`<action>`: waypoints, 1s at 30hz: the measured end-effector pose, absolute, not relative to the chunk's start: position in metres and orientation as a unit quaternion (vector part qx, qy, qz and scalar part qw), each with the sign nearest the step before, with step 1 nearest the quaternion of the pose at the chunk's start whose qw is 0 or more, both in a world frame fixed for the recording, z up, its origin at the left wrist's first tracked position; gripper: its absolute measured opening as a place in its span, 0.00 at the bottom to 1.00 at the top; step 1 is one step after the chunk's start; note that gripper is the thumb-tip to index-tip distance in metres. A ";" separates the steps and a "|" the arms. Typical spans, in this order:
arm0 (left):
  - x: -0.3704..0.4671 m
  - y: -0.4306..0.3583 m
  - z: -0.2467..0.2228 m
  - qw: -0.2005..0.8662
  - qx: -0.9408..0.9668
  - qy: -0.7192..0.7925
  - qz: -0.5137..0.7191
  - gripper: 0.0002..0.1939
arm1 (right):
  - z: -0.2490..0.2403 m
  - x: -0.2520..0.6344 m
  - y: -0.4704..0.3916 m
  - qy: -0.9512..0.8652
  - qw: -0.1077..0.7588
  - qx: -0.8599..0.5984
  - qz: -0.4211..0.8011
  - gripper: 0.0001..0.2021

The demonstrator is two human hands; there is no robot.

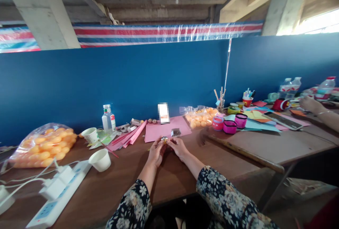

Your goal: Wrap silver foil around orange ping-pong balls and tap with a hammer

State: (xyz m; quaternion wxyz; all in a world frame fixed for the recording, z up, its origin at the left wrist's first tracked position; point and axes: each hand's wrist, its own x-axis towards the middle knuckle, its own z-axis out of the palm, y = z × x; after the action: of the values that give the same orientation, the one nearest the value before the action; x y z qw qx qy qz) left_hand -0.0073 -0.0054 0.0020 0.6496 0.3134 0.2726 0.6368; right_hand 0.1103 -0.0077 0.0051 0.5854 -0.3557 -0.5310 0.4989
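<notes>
Between my fingertips, above the brown table, is a small shiny silver-and-gold ball-like piece; its exact kind is too small to make out. My left hand pinches it from the left, fingers curled. From the other side my right hand closes on it with thumb and fingers. Just beyond the hands lies pink paper, with a small dark shiny square on its near part. Small round metallic balls rest at the paper's far left edge.
Left are a bag of orange balls, a paper cup, a power strip, glass bottles and folded pink strips. Right are another ball bag, magenta rings, a phone and another person's hand.
</notes>
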 end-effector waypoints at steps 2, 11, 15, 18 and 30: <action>-0.007 -0.005 0.001 0.653 0.313 0.270 0.634 0.22 | 0.005 0.110 -0.007 -0.530 0.586 -0.353 0.501 0.15; -0.007 -0.006 0.002 0.655 0.323 0.259 0.632 0.22 | 0.000 0.110 -0.004 -0.535 0.581 -0.366 0.492 0.14; -0.008 -0.006 0.002 0.654 0.325 0.256 0.634 0.22 | 0.001 0.111 -0.004 -0.538 0.577 -0.361 0.497 0.14; -0.008 -0.006 0.002 0.653 0.328 0.253 0.634 0.22 | 0.002 0.110 -0.005 -0.537 0.575 -0.365 0.497 0.14; -0.009 -0.004 -0.001 0.656 0.333 0.248 0.630 0.22 | 0.000 0.111 -0.004 -0.537 0.568 -0.385 0.491 0.16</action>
State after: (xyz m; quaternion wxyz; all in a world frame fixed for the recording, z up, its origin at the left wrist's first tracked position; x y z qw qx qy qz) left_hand -0.0090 -0.0038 -0.0012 0.6560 0.3330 0.2476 0.6305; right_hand 0.1106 -0.0040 0.0000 0.5683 -0.3848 -0.5367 0.4908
